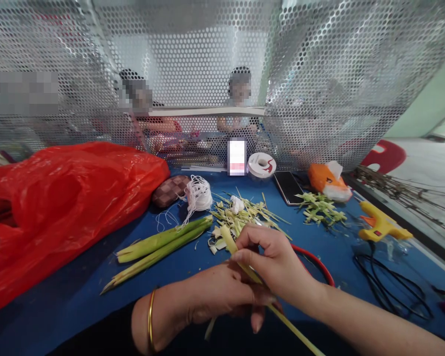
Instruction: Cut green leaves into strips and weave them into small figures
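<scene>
A long pale yellow-green leaf strip (296,332) runs diagonally through both hands, its upper end above the fingers and its tail toward the bottom edge. My right hand (272,257) pinches the strip near that upper end, thumb against fingers. Just below, my left hand (222,289), with a gold bangle at the wrist, is closed around the strip; part of its grip is hidden by my right hand. Beyond the hands lies a heap of cut leaf scraps (252,210) with a white wad on it. Two bundles of green leaf stalks (166,242) rest to the left.
A red plastic bag (81,193) fills the left side. Behind stand white string (198,195), a checkered pouch (168,191), a lit phone (237,157), a white spool (261,164), a dark phone (288,187) and an orange tissue pack (328,182). A yellow glue gun (381,225) lies right.
</scene>
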A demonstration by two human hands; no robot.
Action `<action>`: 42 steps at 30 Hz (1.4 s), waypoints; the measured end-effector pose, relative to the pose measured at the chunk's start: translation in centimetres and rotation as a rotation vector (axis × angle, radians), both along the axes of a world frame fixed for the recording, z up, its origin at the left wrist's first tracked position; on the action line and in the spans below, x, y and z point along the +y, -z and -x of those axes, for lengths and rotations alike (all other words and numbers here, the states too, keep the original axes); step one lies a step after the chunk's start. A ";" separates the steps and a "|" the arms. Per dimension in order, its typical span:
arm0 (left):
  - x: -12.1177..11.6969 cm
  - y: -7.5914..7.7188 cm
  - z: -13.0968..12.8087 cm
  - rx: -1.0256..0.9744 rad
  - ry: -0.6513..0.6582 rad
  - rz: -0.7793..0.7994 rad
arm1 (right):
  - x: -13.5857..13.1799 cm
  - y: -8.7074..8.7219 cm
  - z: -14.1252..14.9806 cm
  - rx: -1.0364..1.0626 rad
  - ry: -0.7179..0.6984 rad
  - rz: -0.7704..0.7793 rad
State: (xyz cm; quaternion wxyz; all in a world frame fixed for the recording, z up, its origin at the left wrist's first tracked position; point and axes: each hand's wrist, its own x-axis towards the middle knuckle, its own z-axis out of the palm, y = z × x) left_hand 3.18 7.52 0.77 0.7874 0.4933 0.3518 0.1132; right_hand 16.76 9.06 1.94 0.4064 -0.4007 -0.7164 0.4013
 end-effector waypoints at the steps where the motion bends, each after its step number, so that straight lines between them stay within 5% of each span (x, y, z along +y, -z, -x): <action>1: -0.1 0.0 -0.2 0.005 -0.020 0.000 | 0.0 0.1 0.1 -0.006 -0.004 -0.009; 6: -0.2 0.1 -0.8 0.015 -0.171 -0.057 | 0.8 0.4 -0.3 -0.048 -0.010 -0.202; 10: 0.9 -0.6 0.3 -0.009 -0.387 -0.083 | 2.2 -1.1 -2.6 -0.110 0.117 -0.413; 13: 2.0 -1.4 1.5 -0.088 -0.552 -0.145 | 2.9 -2.3 -4.0 -0.231 0.013 -0.257; 19: 2.5 -1.7 2.2 -0.194 -0.607 -0.060 | 2.6 -1.6 -3.1 -0.324 -0.264 0.202; 25: 1.9 -1.8 1.2 -0.098 -0.760 -0.169 | 2.0 -1.1 -2.7 -0.528 -0.153 -0.147; 30: 1.8 -2.1 1.1 -0.040 -0.769 -0.201 | 2.1 -2.4 -3.9 -0.626 -0.224 -0.241; 42: 2.0 -2.5 1.7 -0.016 -0.648 -0.091 | 2.5 -3.3 -5.6 -0.702 -0.318 -0.197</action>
